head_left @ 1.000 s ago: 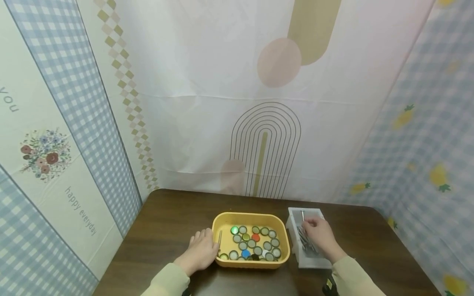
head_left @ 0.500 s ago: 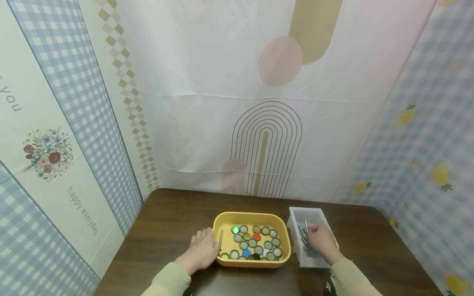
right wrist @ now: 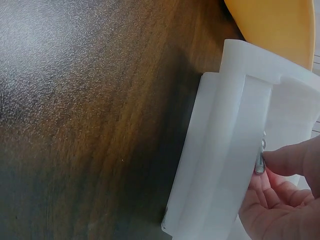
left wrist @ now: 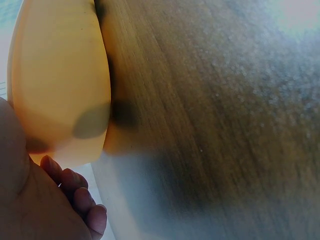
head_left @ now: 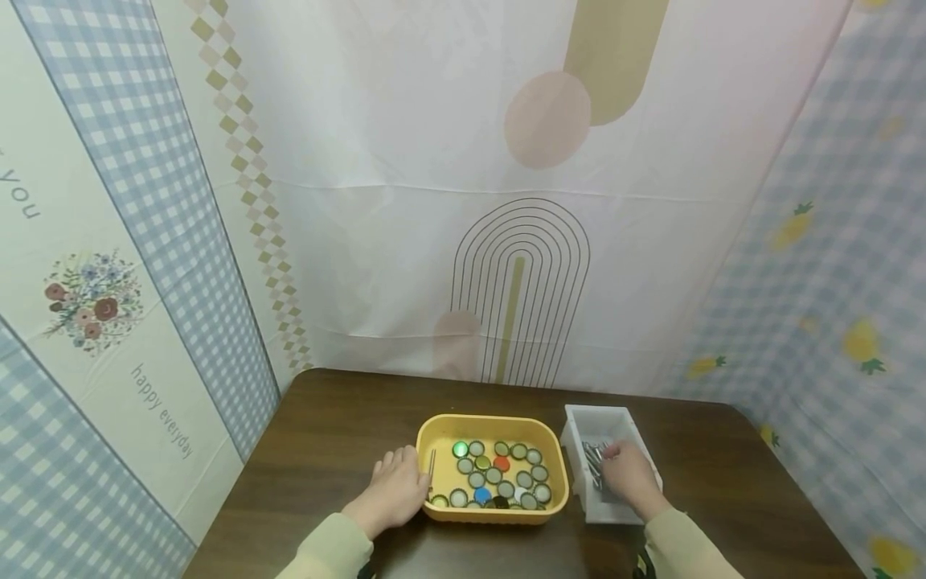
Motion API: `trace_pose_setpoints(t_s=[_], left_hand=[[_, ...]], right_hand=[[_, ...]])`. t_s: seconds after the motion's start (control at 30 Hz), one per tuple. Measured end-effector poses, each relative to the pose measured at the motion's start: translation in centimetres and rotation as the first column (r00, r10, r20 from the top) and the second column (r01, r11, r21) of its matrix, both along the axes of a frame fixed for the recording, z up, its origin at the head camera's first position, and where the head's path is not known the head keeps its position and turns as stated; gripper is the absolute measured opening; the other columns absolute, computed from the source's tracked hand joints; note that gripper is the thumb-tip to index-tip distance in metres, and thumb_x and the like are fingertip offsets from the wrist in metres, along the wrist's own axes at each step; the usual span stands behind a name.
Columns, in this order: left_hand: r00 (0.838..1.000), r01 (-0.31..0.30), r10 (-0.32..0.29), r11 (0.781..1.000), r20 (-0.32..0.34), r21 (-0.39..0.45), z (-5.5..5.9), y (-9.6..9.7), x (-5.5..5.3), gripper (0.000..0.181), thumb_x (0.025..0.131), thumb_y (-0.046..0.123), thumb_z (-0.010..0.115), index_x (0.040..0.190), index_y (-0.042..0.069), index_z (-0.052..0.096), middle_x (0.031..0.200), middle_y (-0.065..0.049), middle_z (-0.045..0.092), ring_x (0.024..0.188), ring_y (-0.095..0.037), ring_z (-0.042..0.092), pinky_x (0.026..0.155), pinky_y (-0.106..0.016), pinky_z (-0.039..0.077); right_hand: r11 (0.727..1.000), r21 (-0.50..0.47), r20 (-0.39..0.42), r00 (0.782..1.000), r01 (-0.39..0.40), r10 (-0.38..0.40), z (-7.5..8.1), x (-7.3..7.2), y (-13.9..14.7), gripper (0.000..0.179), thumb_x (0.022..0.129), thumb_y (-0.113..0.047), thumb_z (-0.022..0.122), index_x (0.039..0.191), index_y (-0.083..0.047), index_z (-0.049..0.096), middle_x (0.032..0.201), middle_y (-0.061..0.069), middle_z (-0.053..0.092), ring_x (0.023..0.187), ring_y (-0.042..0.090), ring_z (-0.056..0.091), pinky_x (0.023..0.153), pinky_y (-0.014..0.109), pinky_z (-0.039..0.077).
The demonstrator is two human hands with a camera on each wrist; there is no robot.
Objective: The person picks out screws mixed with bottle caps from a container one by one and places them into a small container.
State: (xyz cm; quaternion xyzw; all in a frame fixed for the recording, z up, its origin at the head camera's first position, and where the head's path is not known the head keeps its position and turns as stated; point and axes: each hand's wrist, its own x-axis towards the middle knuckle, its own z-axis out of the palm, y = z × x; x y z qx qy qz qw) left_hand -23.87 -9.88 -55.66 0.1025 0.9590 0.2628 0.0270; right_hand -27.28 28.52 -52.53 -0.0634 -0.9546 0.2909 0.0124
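Observation:
My left hand [head_left: 394, 490] rests against the left end of a yellow plastic bin [head_left: 492, 519], its fingers outside the wall. Bottle caps [head_left: 493, 475] lie spread over the bin's floor, mostly grey undersides up, with green, red and blue ones among them. A thin metal rod [head_left: 432, 466] leans inside the left wall. To the right, my right hand [head_left: 631, 476] reaches into a white plastic tray [head_left: 596, 414] holding silvery screws or nails [head_left: 593, 462]. In the right wrist view, thumb and fingers pinch a small silvery metal piece [right wrist: 260, 162]; most of it is hidden.
Both containers stand side by side, with a narrow gap, on a dark brown wooden table [head_left: 347, 410]. A patterned cloth [head_left: 376, 265] hangs behind the table, with checked cloths at both sides.
My right hand stays over the white tray and has shifted slightly. The upright metal piece seen at its fingertips earlier has dropped lower among the others. The left hand keeps its place.

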Motion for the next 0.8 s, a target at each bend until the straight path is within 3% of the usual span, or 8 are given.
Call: trace_pose_setpoints(t_s=[0.3, 0.53, 0.8], left_hand=[[1.0, 0.004, -0.004, 1.0, -0.009, 0.01, 0.2, 0.0, 0.2, 0.018, 0.096, 0.025, 0.044, 0.091, 0.008, 0.041, 0.081, -0.006, 0.038, 0.079, -0.025, 0.033, 0.071, -0.041, 0.027], [1.0, 0.006, -0.006, 1.0, 0.001, 0.017, -0.1, -0.1, -0.1, 0.019, 0.095, 0.025, 0.045, 0.092, 0.007, 0.042, 0.082, -0.007, 0.038, 0.079, -0.026, 0.034, 0.071, -0.042, 0.028], [1.0, -0.005, 0.005, 1.0, 0.003, 0.0, -0.5, 0.0, -0.3, 0.017, 0.095, 0.026, 0.046, 0.09, 0.009, 0.041, 0.081, -0.006, 0.039, 0.079, -0.025, 0.034, 0.072, -0.042, 0.028]], right_hand=[[1.0, 0.002, 0.001, 1.0, -0.003, 0.003, 0.5, 0.0, 0.1, 0.021, 0.087, -0.01, 0.055, 0.099, 0.006, 0.063, 0.093, 0.019, 0.065, 0.083, 0.032, 0.061, 0.071, 0.047, 0.048], [0.997, -0.075, -0.002, 1.0, 0.0, 0.0, 1.9, -0.3, -0.2, 0.028, 0.091, -0.011, 0.053, 0.108, 0.009, 0.06, 0.101, 0.023, 0.064, 0.092, 0.036, 0.061, 0.078, 0.051, 0.048], [0.994, -0.108, -0.042, 0.999, -0.036, 0.032, 4.0, -1.0, -2.1, 0.036, 0.092, -0.024, 0.06, 0.113, 0.006, 0.061, 0.104, 0.019, 0.065, 0.096, 0.033, 0.061, 0.083, 0.05, 0.048]])
